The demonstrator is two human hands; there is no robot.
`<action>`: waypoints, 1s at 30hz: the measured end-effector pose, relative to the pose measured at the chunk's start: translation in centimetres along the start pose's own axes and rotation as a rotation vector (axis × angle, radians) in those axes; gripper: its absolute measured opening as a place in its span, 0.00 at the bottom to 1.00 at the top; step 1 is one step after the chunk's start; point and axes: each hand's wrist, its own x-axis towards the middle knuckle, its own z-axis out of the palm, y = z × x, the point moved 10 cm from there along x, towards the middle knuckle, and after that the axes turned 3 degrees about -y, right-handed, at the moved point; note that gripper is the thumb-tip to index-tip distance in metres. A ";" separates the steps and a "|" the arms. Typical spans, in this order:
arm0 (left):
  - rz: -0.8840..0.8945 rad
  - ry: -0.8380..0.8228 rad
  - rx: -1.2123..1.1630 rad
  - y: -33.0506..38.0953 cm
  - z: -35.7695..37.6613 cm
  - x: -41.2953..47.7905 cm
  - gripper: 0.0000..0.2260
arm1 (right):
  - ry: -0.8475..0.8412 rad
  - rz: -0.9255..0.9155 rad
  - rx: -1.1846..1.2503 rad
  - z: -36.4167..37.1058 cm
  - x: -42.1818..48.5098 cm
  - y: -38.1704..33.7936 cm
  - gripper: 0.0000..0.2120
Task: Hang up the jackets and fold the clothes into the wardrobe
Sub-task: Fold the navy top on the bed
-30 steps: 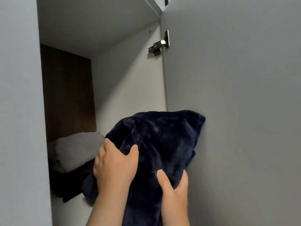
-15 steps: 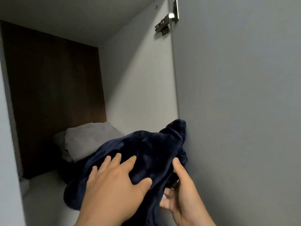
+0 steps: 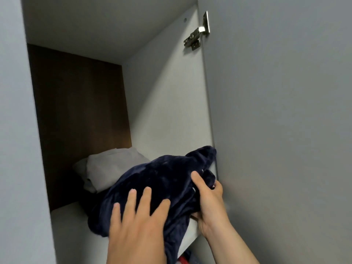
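A dark navy fleece garment [image 3: 163, 178] lies bundled on the upper wardrobe shelf [image 3: 70, 221], against the right inner wall, with part of it drooping over the shelf's front edge. My left hand [image 3: 137, 225] lies flat on top of it, fingers spread. My right hand [image 3: 207, 202] grips the garment's right side, thumb on top and fingers underneath. Behind it sits a folded grey garment [image 3: 112, 168] on a dark pile that is mostly hidden.
The open wardrobe door [image 3: 282, 130] fills the right side, its metal hinge [image 3: 198, 35] near the top. A grey panel [image 3: 17, 149] bounds the left. The compartment has a dark brown back wall [image 3: 80, 121]. Something red [image 3: 183, 260] shows below the shelf.
The navy garment has gone from being held up in front of the opening to resting on the shelf. My left hand flattened on top of it; my right hand shifted to its right side.
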 end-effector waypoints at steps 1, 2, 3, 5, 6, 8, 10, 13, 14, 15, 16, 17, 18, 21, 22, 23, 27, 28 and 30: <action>-0.040 -0.031 0.007 -0.7 0.2 0.5 0.36 | 0.013 -0.007 -0.029 0.1 0.1 0.1 0.50; -0.059 -0.024 0.012 -1.3 0.1 0.7 0.34 | 0.024 0.003 -0.058 0.1 0.3 0.3 0.49; -0.093 -0.025 0.008 -1.6 0.4 0.6 0.33 | 0.028 0.027 -0.081 0.0 0.4 0.5 0.46; -0.126 -0.036 -0.041 -1.6 0.8 0.3 0.29 | 0.033 0.050 -0.145 -0.6 0.3 0.8 0.41; -0.136 -0.045 -0.071 -1.4 1.1 0.1 0.28 | 0.060 0.006 -0.236 -1.3 0.0 0.1 0.40; -0.149 -0.015 -0.163 -1.4 1.2 0.0 0.25 | 0.199 -0.214 -0.565 -2.2 -1.2 -2.7 0.36; -0.164 0.079 -0.227 -2.1 -0.3 0.4 0.25 | 0.252 -0.652 -0.868 0.5 -4.0 -7.2 0.30; -0.243 0.175 -0.229 -2.7 -1.1 0.2 0.27 | -0.026 -1.057 -1.210 7.8 -5.7 -8.7 0.22; -0.297 0.167 -0.228 -3.0 -0.8 0.1 0.27 | -0.148 -1.051 -1.295 9.3 -5.0 -8.2 0.22; -0.344 0.151 -0.237 -3.2 -0.5 0.0 0.27 | -0.251 -1.006 -1.383 10.4 -3.9 -7.6 0.23; -0.373 0.140 -0.240 -3.4 -0.2 0.1 0.26 | -0.323 -0.949 -1.471 10.9 -2.7 -6.7 0.24; -0.385 0.124 -0.239 -3.5 0.1 0.3 0.26 | -0.374 -0.884 -1.546 10.9 -1.4 -5.8 0.26; -0.385 0.109 -0.229 -3.4 0.4 0.4 0.27 | -0.413 -0.805 -1.592 10.5 -0.2 -4.8 0.28; -0.393 0.075 -0.178 -2.8 1.1 0.4 0.35 | -0.448 -0.596 -1.547 8.5 1.7 -2.1 0.33; -0.400 0.062 -0.163 -2.7 1.3 0.4 0.37 | -0.446 -0.556 -1.520 7.9 1.8 -1.4 0.33; -0.409 0.043 -0.155 -2.8 1.6 0.6 0.37 | -0.446 -0.533 -1.504 7.4 2.0 -0.9 0.33; -0.413 -0.013 -0.189 -3.1 2.4 1.1 0.36 | -0.443 -0.504 -1.466 6.5 1.9 -0.6 0.31; -0.411 -0.004 -0.196 -3.2 2.6 1.0 0.34 | -0.451 -0.508 -1.463 6.4 1.8 -0.6 0.31; -0.417 0.044 -0.223 -3.4 2.8 0.7 0.29 | -0.467 -0.514 -1.443 6.0 1.6 -0.3 0.30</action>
